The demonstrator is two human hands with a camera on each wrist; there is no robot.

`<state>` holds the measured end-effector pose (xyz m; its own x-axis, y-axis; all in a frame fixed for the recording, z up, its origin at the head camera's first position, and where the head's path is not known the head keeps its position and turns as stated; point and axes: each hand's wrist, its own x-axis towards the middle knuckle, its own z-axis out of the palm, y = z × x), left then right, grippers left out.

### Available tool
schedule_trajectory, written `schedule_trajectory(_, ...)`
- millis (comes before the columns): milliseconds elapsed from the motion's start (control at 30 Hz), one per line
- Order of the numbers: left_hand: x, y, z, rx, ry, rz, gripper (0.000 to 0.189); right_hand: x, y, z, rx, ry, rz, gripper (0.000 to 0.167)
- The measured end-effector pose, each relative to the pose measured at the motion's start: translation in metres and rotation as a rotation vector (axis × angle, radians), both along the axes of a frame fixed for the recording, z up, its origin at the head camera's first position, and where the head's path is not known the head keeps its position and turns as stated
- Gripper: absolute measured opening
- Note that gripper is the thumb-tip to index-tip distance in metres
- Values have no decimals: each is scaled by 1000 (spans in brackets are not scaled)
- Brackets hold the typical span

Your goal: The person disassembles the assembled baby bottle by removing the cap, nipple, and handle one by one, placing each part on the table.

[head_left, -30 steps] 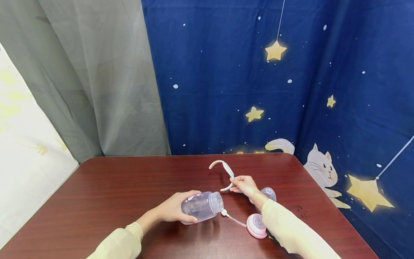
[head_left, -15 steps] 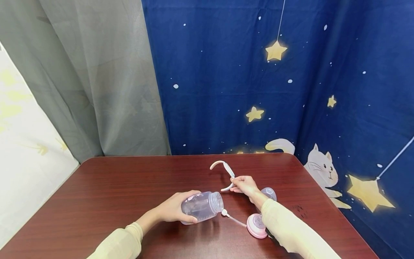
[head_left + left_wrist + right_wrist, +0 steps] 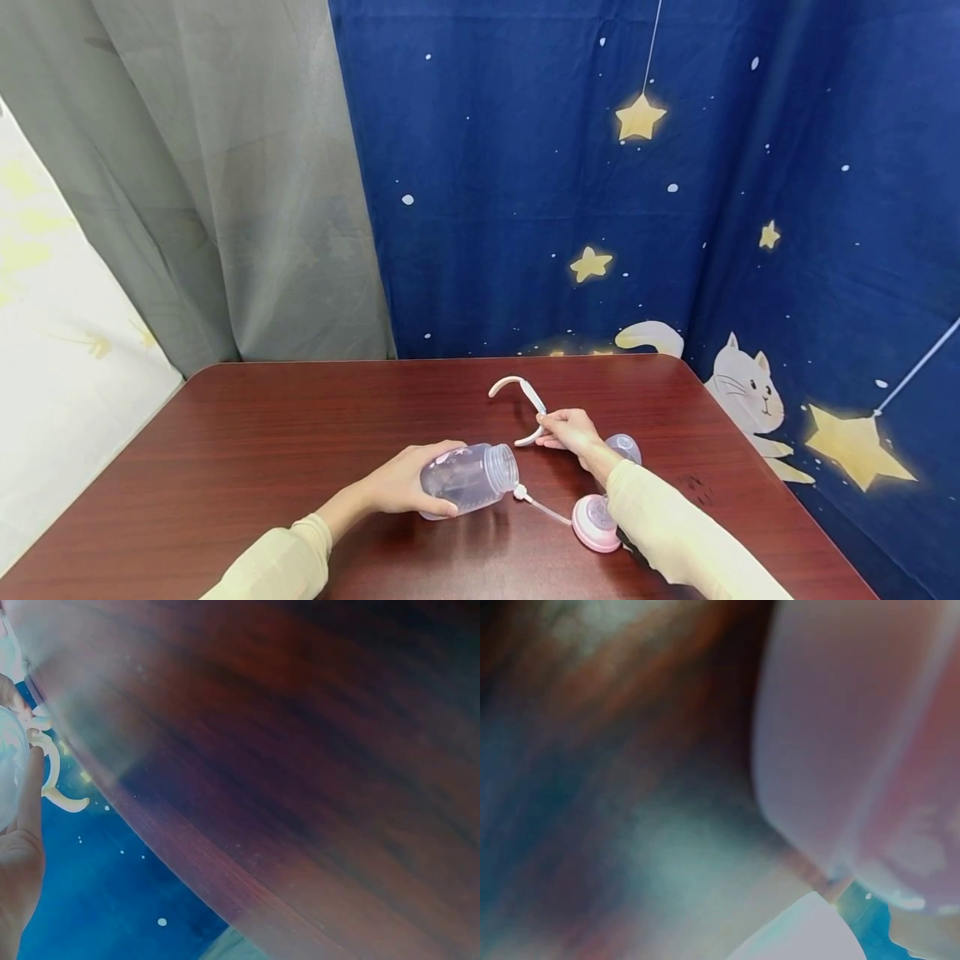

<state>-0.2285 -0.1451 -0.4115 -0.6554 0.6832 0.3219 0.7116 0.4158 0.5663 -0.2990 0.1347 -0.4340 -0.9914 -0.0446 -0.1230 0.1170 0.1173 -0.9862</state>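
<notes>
My left hand (image 3: 405, 479) grips a translucent baby bottle (image 3: 472, 479) round its body. The bottle lies tilted on its side, its uncapped threaded mouth facing right. With thumb and fingers, my right hand (image 3: 570, 433) pinches a white curved two-armed bottle handle (image 3: 531, 396), held above the table beyond the bottle's mouth. The handle (image 3: 54, 765) shows behind the bottle in the left wrist view. Under my right forearm lie a pink collar (image 3: 596, 537) with a clear teat, and a straw (image 3: 547, 510) ending in a white weight, which points at the bottle.
A clear domed cap (image 3: 624, 448) stands just behind my right wrist, partly hidden by it. A large translucent shape (image 3: 840, 735) fills the right of the right wrist view, blurred. The dark red table (image 3: 300, 417) ends at blue and grey curtains (image 3: 487, 208).
The handle in my right hand has shifted very slightly to the right and toward me. My left hand and the bottle stay where they were.
</notes>
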Motion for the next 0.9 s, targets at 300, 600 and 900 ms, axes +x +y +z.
schedule_trajectory(300, -1, 0, -1, 2, -8, 0, 68, -2, 4, -3, 25, -9, 16, 26)
schedule_trajectory(600, 0, 0, -1, -1, -15, 6, 69, -3, 4, -5, 25, -34, 19, 25)
schedule_trajectory(900, 0, 0, -1, 0, -10, 2, 69, -4, 3, -5, 29, -41, 11, 22)
